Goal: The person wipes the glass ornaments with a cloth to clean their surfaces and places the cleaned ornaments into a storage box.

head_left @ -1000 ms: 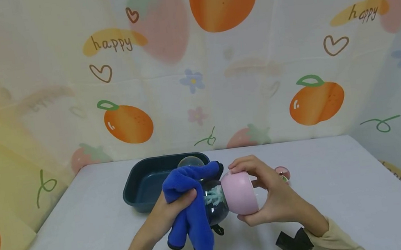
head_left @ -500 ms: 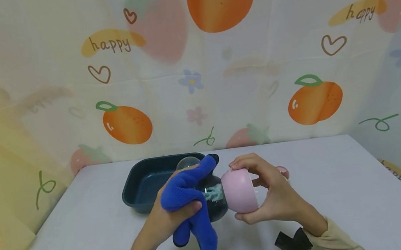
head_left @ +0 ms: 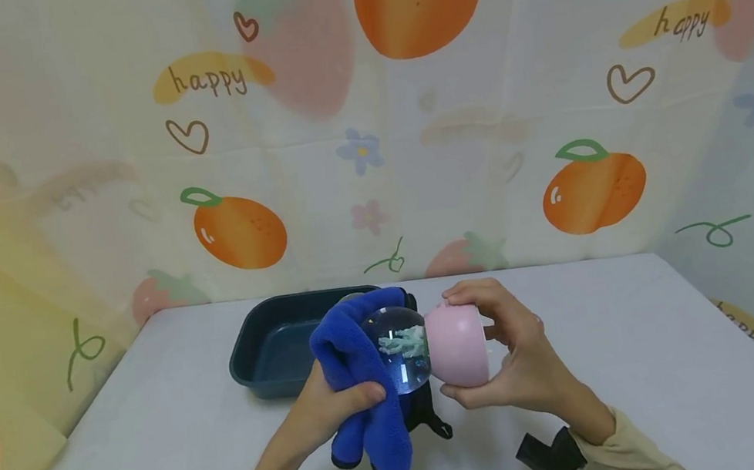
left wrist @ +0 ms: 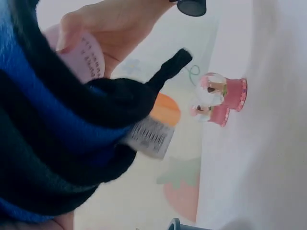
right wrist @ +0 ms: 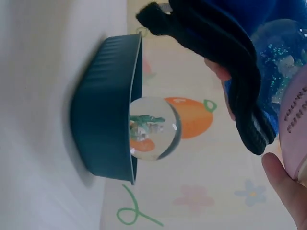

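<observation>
My right hand (head_left: 528, 365) grips the pink base of a snow globe (head_left: 458, 346), which is held sideways above the table with its glass ball to the left. Pale turquoise figures show inside the glass, and lettering runs round the base in the right wrist view. A blue cloth (head_left: 351, 346) with black edging is bunched in my left hand (head_left: 330, 409), thumb pressed over its front. The cloth lies against the left and far sides of the glass, and its black loop hangs below. Left-hand fingers behind the cloth are mostly hidden.
Behind my left hand stands a dark teal bin (head_left: 264, 380); another snow globe (right wrist: 156, 129) sits in it. Two smaller globes, a nearer one (left wrist: 232, 93) and a farther one (left wrist: 218, 115), stand on the white table (head_left: 643, 360). A printed curtain (head_left: 471, 201) hangs behind.
The snow globe has shifted slightly right and up, and more of its glass shows outside the cloth. The cloth has moved slightly right, its black loop coming back into sight below.
</observation>
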`<state>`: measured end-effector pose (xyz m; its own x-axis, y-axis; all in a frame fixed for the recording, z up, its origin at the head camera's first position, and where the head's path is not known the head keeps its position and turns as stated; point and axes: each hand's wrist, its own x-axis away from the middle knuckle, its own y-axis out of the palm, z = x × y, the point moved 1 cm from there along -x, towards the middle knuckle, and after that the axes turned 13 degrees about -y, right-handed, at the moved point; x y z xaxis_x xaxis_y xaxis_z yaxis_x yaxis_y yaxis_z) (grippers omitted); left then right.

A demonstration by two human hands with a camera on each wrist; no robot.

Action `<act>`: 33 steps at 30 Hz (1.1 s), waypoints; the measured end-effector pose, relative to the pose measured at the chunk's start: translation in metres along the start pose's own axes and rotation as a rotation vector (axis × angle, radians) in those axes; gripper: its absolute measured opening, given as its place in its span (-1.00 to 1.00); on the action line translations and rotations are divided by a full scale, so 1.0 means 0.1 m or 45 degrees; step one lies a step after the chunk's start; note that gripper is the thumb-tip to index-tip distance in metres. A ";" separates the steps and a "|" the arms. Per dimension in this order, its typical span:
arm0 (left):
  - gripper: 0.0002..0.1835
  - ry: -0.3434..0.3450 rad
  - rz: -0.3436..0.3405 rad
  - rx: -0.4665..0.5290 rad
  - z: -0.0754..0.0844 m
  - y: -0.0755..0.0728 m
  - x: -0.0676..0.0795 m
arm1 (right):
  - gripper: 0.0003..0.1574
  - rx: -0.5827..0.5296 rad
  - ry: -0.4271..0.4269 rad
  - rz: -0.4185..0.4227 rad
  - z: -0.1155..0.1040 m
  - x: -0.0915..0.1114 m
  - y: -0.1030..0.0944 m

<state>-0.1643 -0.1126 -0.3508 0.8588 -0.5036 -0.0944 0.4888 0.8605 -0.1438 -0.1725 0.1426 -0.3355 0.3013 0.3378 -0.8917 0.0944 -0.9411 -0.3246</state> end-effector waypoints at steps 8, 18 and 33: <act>0.10 0.170 0.345 -0.211 0.01 0.10 -0.05 | 0.16 -0.027 0.235 0.059 -0.03 -0.01 0.03; 0.23 0.396 0.440 -0.353 0.01 0.14 0.00 | -0.03 -0.272 0.509 0.087 -0.01 0.03 0.04; 0.29 0.401 0.321 -0.323 0.04 0.10 0.03 | -0.24 -0.348 0.681 -0.072 -0.03 0.00 0.04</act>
<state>-0.1564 -0.1054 -0.3488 0.8385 -0.3140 -0.4454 0.1845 0.9326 -0.3101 -0.1689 0.1394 -0.3360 0.7176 0.4006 -0.5697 0.3436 -0.9152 -0.2107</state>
